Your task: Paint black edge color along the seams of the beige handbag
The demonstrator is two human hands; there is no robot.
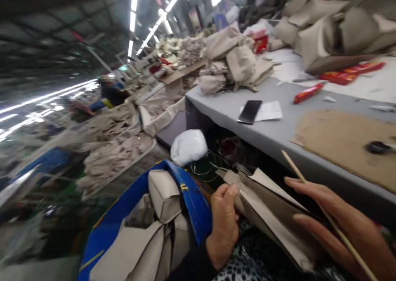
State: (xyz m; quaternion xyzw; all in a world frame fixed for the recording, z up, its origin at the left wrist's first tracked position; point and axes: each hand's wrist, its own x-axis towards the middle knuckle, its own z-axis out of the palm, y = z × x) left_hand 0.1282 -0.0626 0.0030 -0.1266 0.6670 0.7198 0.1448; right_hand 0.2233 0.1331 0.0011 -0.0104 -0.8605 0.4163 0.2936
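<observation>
My left hand [225, 221] is closed on the near end of a beige fabric piece [262, 207], with folded edges and a hollow between its layers. At the lower right, my right hand [337, 227] has its fingers apart beside that piece. A thin wooden stick [328, 217] lies across the right hand, apparently held against the palm by the thumb, which I cannot see well. To the left, a blue bag [196, 202] with yellow stitching stands open, full of similar beige pieces [163, 194].
A grey table [222, 104] bears a phone [250, 111] on white paper, cardboard [337, 136], a red packet [308, 93] and heaped beige fabric [244, 62]. Below stands a white bundle [188, 147]. Bins of fabric [114, 157] line the left; a person [109, 91] is farther back.
</observation>
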